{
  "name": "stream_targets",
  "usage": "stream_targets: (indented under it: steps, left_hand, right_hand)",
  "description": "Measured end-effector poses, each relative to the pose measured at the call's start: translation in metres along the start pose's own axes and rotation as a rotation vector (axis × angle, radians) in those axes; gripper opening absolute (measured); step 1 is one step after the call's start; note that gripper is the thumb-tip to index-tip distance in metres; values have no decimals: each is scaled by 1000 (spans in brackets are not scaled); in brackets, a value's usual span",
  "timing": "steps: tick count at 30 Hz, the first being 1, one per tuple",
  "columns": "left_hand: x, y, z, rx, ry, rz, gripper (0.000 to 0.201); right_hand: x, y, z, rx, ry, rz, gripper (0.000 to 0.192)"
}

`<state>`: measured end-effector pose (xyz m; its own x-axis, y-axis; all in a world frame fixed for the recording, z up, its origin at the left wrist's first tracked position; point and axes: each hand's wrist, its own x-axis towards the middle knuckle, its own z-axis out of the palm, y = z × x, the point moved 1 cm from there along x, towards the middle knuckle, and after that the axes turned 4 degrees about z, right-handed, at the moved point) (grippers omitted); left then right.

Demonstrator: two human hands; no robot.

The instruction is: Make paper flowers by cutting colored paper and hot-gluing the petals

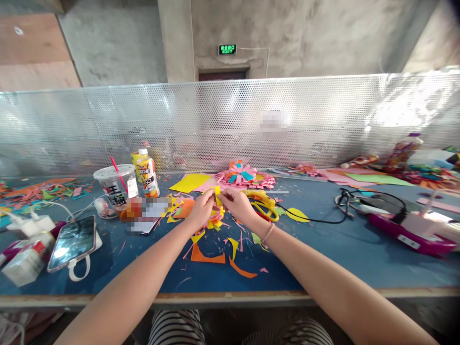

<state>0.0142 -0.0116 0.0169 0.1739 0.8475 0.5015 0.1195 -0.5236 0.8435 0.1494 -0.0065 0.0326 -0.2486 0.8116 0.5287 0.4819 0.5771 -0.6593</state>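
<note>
Both hands meet over the middle of the blue bench [359,258], and between them stands a yellow paper strip [217,195], upright. The left hand [201,209] pinches it from one side with fingertips closed on the paper, and the right hand [237,205] pinches it from the other side, a thin bracelet [268,235] on that wrist. Just under the strip sits a small bundle of folded coloured paper [215,221], touching both hands.

Just beyond the right hand lie yellow scissors [261,201] on the bench. Further back, near the far edge, rests a pink paper flower [244,176] with a yellow sheet [189,182] beside it. Orange scraps [207,256] are scattered towards the near edge.

Towards the left end: a plastic cup with a red straw [117,184], a drink bottle [148,178] next to it, and a phone [73,242] lying tilted on a white stand. Towards the right end, a purple device [409,235] with a black cable [316,220] running from it towards the scissors.
</note>
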Motion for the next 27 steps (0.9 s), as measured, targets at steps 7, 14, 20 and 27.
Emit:
stream_targets:
  steps: [7, 14, 20, 27]
  left_hand:
    - [-2, 2, 1, -73, -62, 7, 17]
    - [0, -5, 2, 140, -42, 108, 20]
    - [1, -7, 2, 185, -35, 85, 24]
    - [0, -4, 4, 171, -86, 84, 34]
  right_hand:
    - [1, 2, 0, -18, 38, 33, 24]
    - [3, 6, 0, 33, 82, 57, 17]
    - [6, 14, 1, 140, 124, -18, 18]
    - [9, 14, -3, 252, 25, -43, 12]
